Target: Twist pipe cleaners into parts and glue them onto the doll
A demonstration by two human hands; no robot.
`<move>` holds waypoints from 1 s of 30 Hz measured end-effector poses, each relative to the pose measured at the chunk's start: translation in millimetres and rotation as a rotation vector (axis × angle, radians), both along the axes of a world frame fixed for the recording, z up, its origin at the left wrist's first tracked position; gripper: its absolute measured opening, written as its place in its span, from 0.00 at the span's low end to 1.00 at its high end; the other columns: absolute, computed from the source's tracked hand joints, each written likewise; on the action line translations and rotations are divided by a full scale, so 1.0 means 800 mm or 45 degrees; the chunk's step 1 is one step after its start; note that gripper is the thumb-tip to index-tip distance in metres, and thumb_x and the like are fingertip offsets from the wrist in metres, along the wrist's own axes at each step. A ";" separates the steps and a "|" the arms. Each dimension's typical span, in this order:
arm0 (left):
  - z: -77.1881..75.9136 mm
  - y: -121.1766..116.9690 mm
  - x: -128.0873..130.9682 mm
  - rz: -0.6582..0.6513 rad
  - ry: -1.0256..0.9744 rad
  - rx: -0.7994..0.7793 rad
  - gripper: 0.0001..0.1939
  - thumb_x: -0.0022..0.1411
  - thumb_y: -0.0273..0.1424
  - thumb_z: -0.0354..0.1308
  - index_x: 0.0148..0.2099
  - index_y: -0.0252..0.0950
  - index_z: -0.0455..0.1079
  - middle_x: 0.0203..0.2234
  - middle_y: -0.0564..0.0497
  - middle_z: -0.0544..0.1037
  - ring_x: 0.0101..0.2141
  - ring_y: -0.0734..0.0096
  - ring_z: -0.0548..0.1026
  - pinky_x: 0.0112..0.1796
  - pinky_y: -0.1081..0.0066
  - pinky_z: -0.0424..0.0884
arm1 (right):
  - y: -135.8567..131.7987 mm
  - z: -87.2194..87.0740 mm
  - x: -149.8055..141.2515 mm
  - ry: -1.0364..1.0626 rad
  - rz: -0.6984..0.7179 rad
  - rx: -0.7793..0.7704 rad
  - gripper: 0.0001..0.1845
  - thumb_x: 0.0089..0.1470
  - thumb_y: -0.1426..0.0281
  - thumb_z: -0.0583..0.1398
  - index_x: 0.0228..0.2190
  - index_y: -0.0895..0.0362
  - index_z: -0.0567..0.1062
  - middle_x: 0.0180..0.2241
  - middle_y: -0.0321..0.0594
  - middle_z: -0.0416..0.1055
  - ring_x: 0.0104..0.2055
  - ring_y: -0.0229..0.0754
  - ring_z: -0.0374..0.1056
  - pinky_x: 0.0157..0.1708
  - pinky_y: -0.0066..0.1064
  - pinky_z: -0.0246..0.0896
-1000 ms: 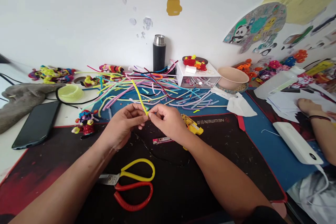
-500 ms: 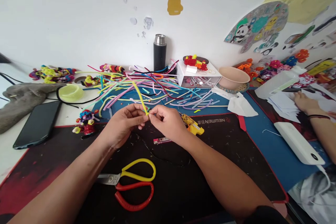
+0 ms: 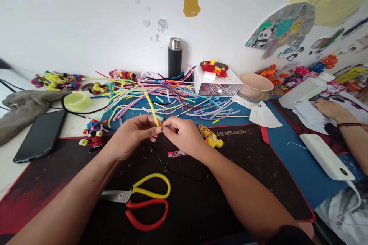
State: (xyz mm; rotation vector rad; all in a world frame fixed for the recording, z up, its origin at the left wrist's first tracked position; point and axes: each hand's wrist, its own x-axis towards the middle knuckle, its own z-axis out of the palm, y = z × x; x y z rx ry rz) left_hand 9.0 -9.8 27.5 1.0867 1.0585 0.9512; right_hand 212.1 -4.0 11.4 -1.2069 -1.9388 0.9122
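Observation:
A yellow pipe cleaner slants up and away from between my two hands. My left hand pinches its lower part between thumb and forefinger. My right hand is closed at the near end of the same pipe cleaner, its fingertips touching those of the left; what exactly lies between them is hidden. Below my hands, scissors with one yellow and one red handle rest on the black mat. A yellow glue gun lies partly behind my right hand, and a small pink-labelled object sits under it.
Many coloured pipe cleaners are heaped behind my hands. A black flask, a white box and a bowl stand near the wall. A phone and a pipe-cleaner doll lie left. At right, another person's hand touches papers.
The free end of the yellow pipe cleaner has dropped a little, and less of it stands out. My hands have drawn slightly apart at the fingertips. The other person's hand has moved left.

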 end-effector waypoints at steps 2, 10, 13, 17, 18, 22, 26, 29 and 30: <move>0.000 0.001 -0.001 0.004 0.050 0.048 0.22 0.42 0.40 0.86 0.34 0.36 0.84 0.29 0.52 0.82 0.28 0.73 0.76 0.31 0.75 0.73 | 0.000 0.001 0.000 -0.006 0.011 -0.010 0.06 0.65 0.69 0.64 0.36 0.55 0.82 0.22 0.29 0.68 0.23 0.34 0.58 0.29 0.29 0.51; -0.006 0.005 -0.002 0.188 -0.218 0.019 0.22 0.39 0.38 0.88 0.33 0.35 0.85 0.30 0.50 0.83 0.27 0.73 0.78 0.30 0.76 0.77 | 0.001 0.006 0.004 0.366 0.055 -0.218 0.14 0.70 0.59 0.61 0.44 0.55 0.82 0.22 0.30 0.68 0.23 0.37 0.64 0.26 0.29 0.58; -0.004 0.005 -0.001 0.233 -0.326 -0.027 0.23 0.38 0.38 0.89 0.33 0.35 0.85 0.25 0.51 0.82 0.25 0.74 0.78 0.28 0.78 0.77 | 0.003 0.009 0.006 0.475 0.053 -0.315 0.14 0.70 0.58 0.62 0.47 0.55 0.80 0.22 0.28 0.68 0.19 0.35 0.62 0.23 0.29 0.58; 0.002 0.002 0.008 0.245 -0.396 -0.078 0.23 0.35 0.37 0.90 0.31 0.34 0.84 0.25 0.52 0.82 0.24 0.76 0.78 0.28 0.80 0.78 | 0.003 0.013 0.007 0.497 0.111 -0.416 0.15 0.69 0.57 0.63 0.45 0.56 0.79 0.22 0.27 0.68 0.18 0.33 0.62 0.22 0.28 0.57; 0.003 0.001 0.010 0.251 -0.408 -0.089 0.23 0.34 0.36 0.90 0.31 0.34 0.84 0.25 0.52 0.82 0.25 0.77 0.79 0.29 0.81 0.78 | 0.002 0.014 0.007 0.487 0.132 -0.432 0.15 0.69 0.57 0.63 0.43 0.56 0.79 0.22 0.28 0.68 0.19 0.33 0.62 0.22 0.28 0.57; 0.005 0.000 0.013 0.276 -0.427 -0.135 0.26 0.31 0.35 0.91 0.34 0.34 0.87 0.29 0.51 0.84 0.28 0.76 0.81 0.31 0.82 0.81 | 0.001 0.016 0.007 0.437 0.170 -0.435 0.15 0.70 0.58 0.62 0.36 0.56 0.77 0.20 0.27 0.67 0.18 0.33 0.62 0.23 0.27 0.56; 0.003 -0.001 0.013 0.271 -0.390 -0.147 0.27 0.30 0.36 0.91 0.35 0.34 0.88 0.29 0.49 0.86 0.27 0.75 0.82 0.31 0.80 0.81 | 0.002 0.016 0.008 0.429 0.147 -0.445 0.15 0.69 0.57 0.62 0.35 0.55 0.75 0.19 0.26 0.66 0.18 0.33 0.62 0.23 0.27 0.56; 0.002 -0.002 0.013 0.283 -0.363 -0.138 0.27 0.30 0.37 0.91 0.33 0.33 0.87 0.27 0.49 0.85 0.24 0.77 0.80 0.28 0.81 0.79 | 0.002 0.016 0.008 0.432 0.154 -0.451 0.17 0.68 0.54 0.64 0.34 0.55 0.75 0.19 0.26 0.66 0.19 0.34 0.62 0.23 0.28 0.57; 0.002 -0.002 0.013 0.288 -0.358 -0.134 0.26 0.30 0.37 0.91 0.33 0.33 0.87 0.27 0.49 0.85 0.24 0.77 0.79 0.28 0.81 0.79 | 0.002 0.016 0.008 0.435 0.157 -0.452 0.18 0.67 0.53 0.64 0.35 0.55 0.75 0.19 0.26 0.66 0.19 0.34 0.62 0.23 0.28 0.56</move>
